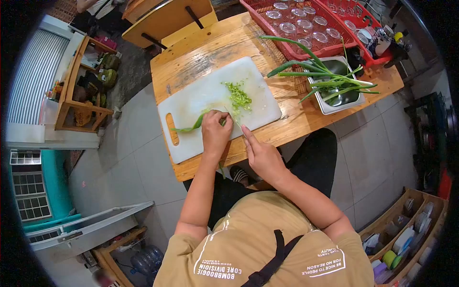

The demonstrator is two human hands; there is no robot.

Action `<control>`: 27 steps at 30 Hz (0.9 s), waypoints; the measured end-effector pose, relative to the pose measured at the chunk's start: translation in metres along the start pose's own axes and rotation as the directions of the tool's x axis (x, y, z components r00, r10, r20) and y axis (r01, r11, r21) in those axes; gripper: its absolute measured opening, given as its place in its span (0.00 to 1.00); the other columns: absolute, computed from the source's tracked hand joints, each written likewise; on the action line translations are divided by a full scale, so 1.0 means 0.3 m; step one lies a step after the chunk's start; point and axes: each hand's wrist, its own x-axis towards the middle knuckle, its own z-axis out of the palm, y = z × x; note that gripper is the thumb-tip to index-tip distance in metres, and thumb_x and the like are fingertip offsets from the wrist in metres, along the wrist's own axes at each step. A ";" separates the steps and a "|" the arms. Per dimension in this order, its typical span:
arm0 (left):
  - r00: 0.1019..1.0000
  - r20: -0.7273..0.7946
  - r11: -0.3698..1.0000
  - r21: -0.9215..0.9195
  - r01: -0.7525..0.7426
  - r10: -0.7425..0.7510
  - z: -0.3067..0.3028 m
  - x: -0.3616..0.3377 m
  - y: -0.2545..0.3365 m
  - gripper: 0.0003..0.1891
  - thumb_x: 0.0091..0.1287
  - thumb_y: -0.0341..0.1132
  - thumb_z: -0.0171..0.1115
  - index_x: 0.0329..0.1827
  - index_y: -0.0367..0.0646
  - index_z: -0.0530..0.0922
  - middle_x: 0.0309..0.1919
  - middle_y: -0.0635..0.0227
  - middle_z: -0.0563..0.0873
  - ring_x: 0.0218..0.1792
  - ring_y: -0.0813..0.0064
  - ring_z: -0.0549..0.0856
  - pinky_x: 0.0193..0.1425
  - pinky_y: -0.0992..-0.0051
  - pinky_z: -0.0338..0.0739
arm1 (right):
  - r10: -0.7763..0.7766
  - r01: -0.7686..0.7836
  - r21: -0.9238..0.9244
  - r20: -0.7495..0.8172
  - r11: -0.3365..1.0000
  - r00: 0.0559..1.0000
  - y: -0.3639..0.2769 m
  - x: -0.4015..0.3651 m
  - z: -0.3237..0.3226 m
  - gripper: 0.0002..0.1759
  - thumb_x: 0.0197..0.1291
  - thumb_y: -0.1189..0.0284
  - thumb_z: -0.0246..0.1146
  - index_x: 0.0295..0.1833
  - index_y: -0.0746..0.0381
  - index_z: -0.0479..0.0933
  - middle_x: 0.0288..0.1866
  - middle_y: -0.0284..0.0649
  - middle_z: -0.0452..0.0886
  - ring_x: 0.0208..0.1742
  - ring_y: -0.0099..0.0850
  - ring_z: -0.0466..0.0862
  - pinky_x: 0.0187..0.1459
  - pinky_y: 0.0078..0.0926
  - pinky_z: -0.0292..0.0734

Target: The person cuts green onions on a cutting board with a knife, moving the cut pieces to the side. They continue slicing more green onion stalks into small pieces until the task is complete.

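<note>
My left hand (216,125) is closed over a green onion (192,126), pressing it on the white cutting board (179,107); the leafy end sticks out to the left. In my right hand (260,154) is a knife (235,117), its thin blade pointing away from me beside my left fingertips. Most of its handle is hidden in my grip. A small heap of chopped green onion (239,97) lies on the board just beyond the blade. Whole green onions (330,76) rest across a metal container (326,109) on the right.
The wooden table (210,42) carries a red crate (260,21) of upturned glasses (299,26) at the far right. A wooden chair (167,21) stands at the far edge. Wooden shelves (71,100) are at left, and a compartmented wooden box (401,229) is at lower right.
</note>
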 end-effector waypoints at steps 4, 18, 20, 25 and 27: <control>0.999 0.028 0.999 0.020 0.043 -0.044 -0.007 0.004 0.004 0.07 0.66 0.30 0.73 0.40 0.35 0.91 0.39 0.55 0.89 0.47 0.52 0.87 0.56 0.58 0.81 | -0.009 0.010 0.020 -0.016 1.000 1.000 0.002 -0.025 0.005 0.32 0.82 0.69 0.58 0.88 0.59 0.66 0.33 0.57 0.87 0.32 0.58 0.88 0.36 0.57 0.83; 1.000 -0.001 1.000 -0.017 -0.006 0.006 -0.002 0.004 -0.004 0.05 0.66 0.29 0.74 0.37 0.35 0.89 0.37 0.55 0.89 0.46 0.51 0.86 0.56 0.57 0.80 | 0.058 -0.053 -0.116 0.041 0.992 0.997 -0.012 -0.025 0.000 0.31 0.83 0.67 0.59 0.88 0.54 0.67 0.28 0.55 0.85 0.28 0.55 0.87 0.33 0.55 0.82; 0.999 0.035 1.000 0.005 0.026 -0.026 -0.014 0.006 0.010 0.06 0.67 0.29 0.74 0.39 0.34 0.89 0.39 0.56 0.89 0.46 0.54 0.87 0.55 0.60 0.82 | 0.050 -0.047 -0.137 0.020 0.989 0.999 0.011 -0.023 0.021 0.31 0.83 0.67 0.59 0.87 0.55 0.67 0.28 0.55 0.86 0.28 0.55 0.87 0.33 0.55 0.82; 1.000 0.021 1.000 -0.012 -0.004 0.004 -0.015 0.000 0.001 0.05 0.67 0.29 0.74 0.39 0.35 0.90 0.38 0.56 0.89 0.45 0.53 0.86 0.55 0.58 0.81 | -0.006 0.001 -0.106 -0.040 0.994 0.999 0.018 0.063 0.072 0.31 0.83 0.68 0.58 0.87 0.56 0.67 0.28 0.58 0.85 0.30 0.58 0.87 0.35 0.57 0.82; 0.999 -0.011 0.999 -0.030 -0.033 0.032 -0.017 -0.009 -0.004 0.04 0.67 0.28 0.73 0.39 0.36 0.90 0.38 0.56 0.89 0.44 0.52 0.86 0.54 0.57 0.81 | -0.007 0.005 -0.075 -0.028 0.997 1.000 0.018 0.046 0.053 0.32 0.82 0.68 0.58 0.88 0.57 0.65 0.30 0.57 0.86 0.30 0.58 0.87 0.35 0.57 0.83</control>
